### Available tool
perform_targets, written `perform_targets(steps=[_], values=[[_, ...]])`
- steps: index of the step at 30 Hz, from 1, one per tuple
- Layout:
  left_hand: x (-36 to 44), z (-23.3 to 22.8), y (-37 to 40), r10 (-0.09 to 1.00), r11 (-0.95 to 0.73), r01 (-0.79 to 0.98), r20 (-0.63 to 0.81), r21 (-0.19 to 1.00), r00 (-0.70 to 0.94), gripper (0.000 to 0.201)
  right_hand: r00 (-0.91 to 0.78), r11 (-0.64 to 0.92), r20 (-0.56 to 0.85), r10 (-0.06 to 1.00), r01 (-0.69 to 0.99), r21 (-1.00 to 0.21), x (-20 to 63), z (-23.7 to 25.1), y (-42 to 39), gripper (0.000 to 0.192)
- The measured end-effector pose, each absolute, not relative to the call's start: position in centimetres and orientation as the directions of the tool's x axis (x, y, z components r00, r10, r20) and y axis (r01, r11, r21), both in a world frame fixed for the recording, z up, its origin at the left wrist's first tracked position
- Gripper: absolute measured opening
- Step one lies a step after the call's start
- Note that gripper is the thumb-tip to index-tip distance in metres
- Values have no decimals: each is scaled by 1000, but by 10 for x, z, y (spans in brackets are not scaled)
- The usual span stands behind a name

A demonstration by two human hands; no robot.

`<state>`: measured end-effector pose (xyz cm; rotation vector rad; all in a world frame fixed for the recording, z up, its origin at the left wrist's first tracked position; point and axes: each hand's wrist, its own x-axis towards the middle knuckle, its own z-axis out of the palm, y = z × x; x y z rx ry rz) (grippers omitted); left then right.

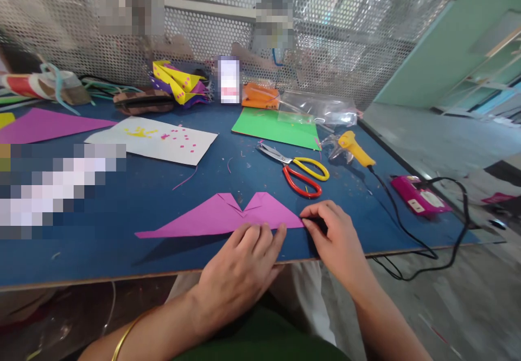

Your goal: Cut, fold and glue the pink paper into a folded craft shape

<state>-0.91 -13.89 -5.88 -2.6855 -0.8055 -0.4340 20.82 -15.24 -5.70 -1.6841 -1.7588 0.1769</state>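
Pink paper: on the near edge of the table, stretched left to right, its far side rising to two peaks with a notch between.
Folds: creases run from both peaks toward the notch, so the middle looks done; the left tip narrows to a thin end.
Right tip: covered by fingertips, so I cannot tell whether it is creased; judging by the pinch, this is the part in work.
Right hand: thumb and forefinger closed on that tip.
Left hand: fingers laid on the near edge, right of the notch; the thumb is mostly hidden, so I cannot tell if it grips or only presses.
Scissors: just beyond the right half, no hand on them.
Glue gun: farther right, untouched; no glue shows on the pink paper.
White sheet: far left of the notch, bearing loose pink and yellow bits; none show on the pink paper, which looks undecorated.
Green sheet: beyond the scissors, flat, no folds seen.
Bundle: at the far side, yellow and purple, folded and dotted, seemingly further along.
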Motion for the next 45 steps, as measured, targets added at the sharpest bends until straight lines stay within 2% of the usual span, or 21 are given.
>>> perform_targets(steps=[2,5,8,10,12,16,21,27,31,34,40,45], values=[[-10,-59,-138,479,-798,571,371,-193,796,55,76,152,389,918,839,-522,207,-56,-153,9],[-10,-59,-138,475,-797,568,370,-206,799,55,81,202,523,849,864,-461,201,-56,-162,12],[-10,-59,-138,456,-793,559,374,-241,808,56,-54,350,628,777,865,-359,189,-59,-174,27],[-10,-60,-138,446,-793,550,366,-261,817,57,-154,417,627,764,859,-297,181,-63,-180,34],[-10,-63,-138,435,-799,542,371,-260,820,55,-189,421,624,758,873,-247,174,-68,-183,38],[-16,-67,-138,434,-818,552,456,-161,777,47,-172,374,648,742,908,-188,168,-78,-184,43],[-30,-65,-140,484,-806,591,526,-43,699,42,-156,330,636,756,930,-164,166,-81,-187,44],[-33,-64,-141,458,-806,588,552,-73,697,42,-168,286,595,786,952,-109,155,-76,-191,38],[-32,-63,-139,447,-821,563,507,-94,737,41,-239,378,605,759,919,-111,143,-79,-186,38],[-35,-62,-139,445,-823,561,513,-87,734,41,-234,409,655,718,904,-126,137,-86,-182,36],[-44,-66,-141,461,-822,570,581,-6,671,37,-193,371,699,688,922,-110,136,-97,-181,35],[-49,-72,-141,462,-815,579,583,-18,668,41,-171,358,705,688,926,-124,135,-103,-180,38]])
